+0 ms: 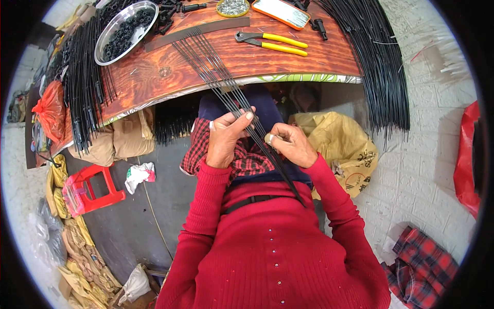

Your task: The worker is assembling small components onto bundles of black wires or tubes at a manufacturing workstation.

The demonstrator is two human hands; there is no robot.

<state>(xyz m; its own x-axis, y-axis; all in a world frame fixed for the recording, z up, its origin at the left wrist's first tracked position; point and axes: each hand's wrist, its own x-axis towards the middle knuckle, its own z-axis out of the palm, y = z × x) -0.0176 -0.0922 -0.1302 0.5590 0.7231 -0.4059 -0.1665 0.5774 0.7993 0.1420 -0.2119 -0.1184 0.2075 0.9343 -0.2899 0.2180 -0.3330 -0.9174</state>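
Note:
A fanned bundle of thin black rods [218,82] slants from the table edge down to my lap. My left hand [227,135] is closed around its middle, the thumb pressed on top. The far ends spread apart over the tabletop, while the near ends draw together against my red sweater. Beside the bundle, my right hand [294,144] is closed in a pinch, its fingertips at the rods' right side. A pale wrap shows at those fingertips, and what they pinch is hidden. Cutting pliers with yellow handles [278,44] lie on the wooden table [139,85] beyond my hands.
An oval metal dish [99,54] of small black parts stands at left. Long black rods [383,77] hang over the table's right end, and more [85,82] hang at left. A flat metal bar [206,31] lies behind. A yellow sack [355,139] and red stool [110,195] flank me.

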